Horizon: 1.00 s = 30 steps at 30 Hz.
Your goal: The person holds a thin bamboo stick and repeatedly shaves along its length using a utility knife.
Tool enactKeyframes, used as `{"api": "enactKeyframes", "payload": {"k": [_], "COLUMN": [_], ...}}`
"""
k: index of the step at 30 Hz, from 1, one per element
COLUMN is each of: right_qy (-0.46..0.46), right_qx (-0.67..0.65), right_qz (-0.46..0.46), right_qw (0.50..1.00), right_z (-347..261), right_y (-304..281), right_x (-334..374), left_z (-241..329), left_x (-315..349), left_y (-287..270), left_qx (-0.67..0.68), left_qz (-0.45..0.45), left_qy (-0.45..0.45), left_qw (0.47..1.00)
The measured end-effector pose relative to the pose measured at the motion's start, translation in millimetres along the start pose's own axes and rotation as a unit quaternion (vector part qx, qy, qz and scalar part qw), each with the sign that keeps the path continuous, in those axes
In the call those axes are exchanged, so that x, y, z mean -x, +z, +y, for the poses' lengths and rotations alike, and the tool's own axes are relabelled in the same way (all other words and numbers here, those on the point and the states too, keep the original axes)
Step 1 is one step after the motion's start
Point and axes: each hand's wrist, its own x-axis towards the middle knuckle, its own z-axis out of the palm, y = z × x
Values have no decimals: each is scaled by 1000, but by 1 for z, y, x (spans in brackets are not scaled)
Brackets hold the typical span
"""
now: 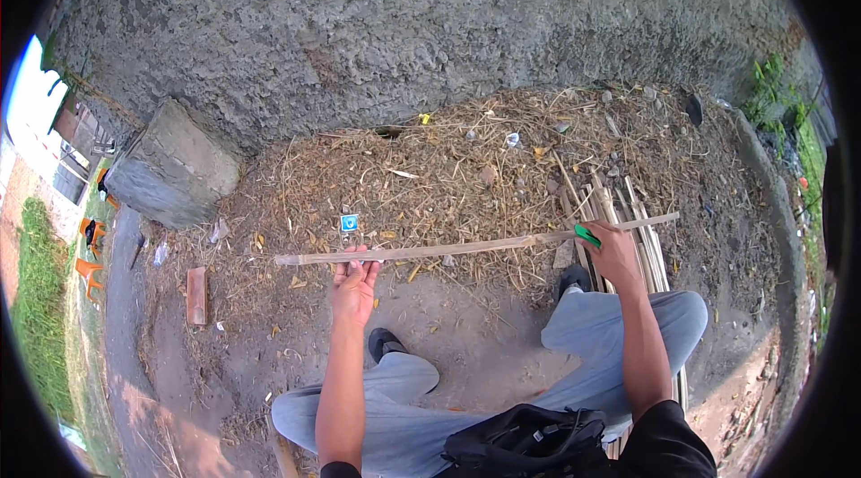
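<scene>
A long, pale bamboo strip (466, 247) lies crosswise in front of me, its right end slightly higher than its left. My left hand (355, 292) grips it near the left end, palm up, thumb and fingers around it. Toward the other end, my right hand (617, 258) is closed on a green-handled tool (587, 235), pressed against the strip. Whether that tool has a blade is hidden by the strip and my fingers. Under and behind my right hand is a bundle of similar bamboo strips (655, 254), running along my right leg.
A rough grey wall (448, 21) rises ahead, with a concrete block (184, 164) at its left. Dry straw (430, 173) and litter cover the dirt. A brick (197, 296) lies at left, and a small blue packet (349, 222) beyond the strip. Orange chairs (88, 272) stand far left.
</scene>
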Motion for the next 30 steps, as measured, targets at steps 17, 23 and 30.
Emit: {"api": "enactKeyframes", "payload": {"k": [17,23,30], "right_qy": [-85,-125,-151], "right_qx": [17,48,23], "right_qz": [64,74,81], "right_qw": [994,988,985], "right_z": [-10,-26,-25], "right_y": [9,15,32], "right_x": [7,10,16], "left_z": [2,13,24], "left_x": [-9,-13,-19], "left_y": [-32,-50,-61], "left_qx": [-59,-46,-37], "left_qz": [102,165,182], "left_qy": [-56,-68,-54], "left_qw": [991,983,981]}}
